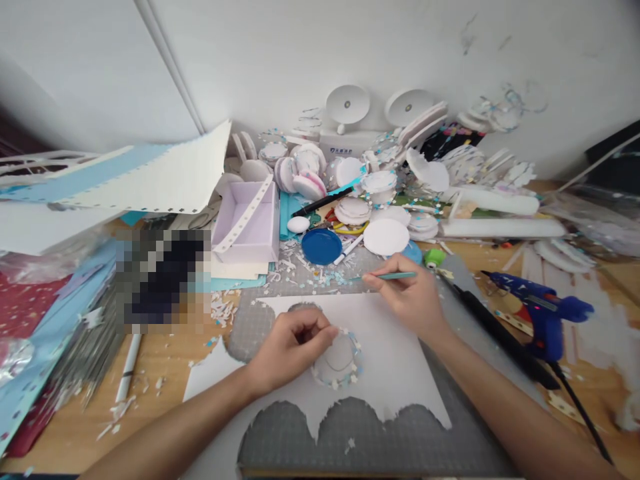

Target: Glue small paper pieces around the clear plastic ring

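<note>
My left hand is closed in a pinch at the upper left edge of a thin ring dotted with small white and light-blue pieces. The fingers cover that part of the ring. Beneath it lies a sheet of white paper with scalloped cutouts along its front edge. Slim teal tweezers are gripped in my right hand, thumb and fingers closed around them. Their tip points left, near a scatter of tiny blue and white bits; whether it holds one is too small to tell.
A blue round lid, a white disc and a lilac box stand behind the paper. Decorated rings and discs are piled against the wall. To the right lies a blue glue gun; a grey cutting mat lies underneath.
</note>
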A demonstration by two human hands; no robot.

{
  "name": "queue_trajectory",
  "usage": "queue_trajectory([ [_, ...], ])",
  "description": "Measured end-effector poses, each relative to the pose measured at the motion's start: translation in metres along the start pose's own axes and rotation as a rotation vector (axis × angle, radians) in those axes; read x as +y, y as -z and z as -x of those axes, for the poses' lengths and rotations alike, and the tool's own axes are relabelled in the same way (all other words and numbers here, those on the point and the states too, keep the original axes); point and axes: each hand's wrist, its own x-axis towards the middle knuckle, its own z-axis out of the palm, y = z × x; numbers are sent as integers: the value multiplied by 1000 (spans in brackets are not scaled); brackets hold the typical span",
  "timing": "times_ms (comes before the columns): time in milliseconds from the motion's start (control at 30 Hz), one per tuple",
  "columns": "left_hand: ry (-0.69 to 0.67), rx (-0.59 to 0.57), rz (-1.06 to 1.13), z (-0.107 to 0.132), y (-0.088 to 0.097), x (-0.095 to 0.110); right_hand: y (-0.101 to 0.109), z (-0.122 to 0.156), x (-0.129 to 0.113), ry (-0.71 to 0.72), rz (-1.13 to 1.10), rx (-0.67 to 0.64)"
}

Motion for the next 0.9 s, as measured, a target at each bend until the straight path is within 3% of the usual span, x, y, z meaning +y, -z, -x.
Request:
queue_trajectory([
  [267, 7, 28, 43, 1, -1, -1, -7, 2, 2, -6, 86, -33],
  [633, 37, 204, 170, 1, -1, 4, 6, 22, -6, -113, -437, 92],
  [900, -20, 203, 187, 3, -2, -3, -4, 41, -18, -153, -638, -63],
])
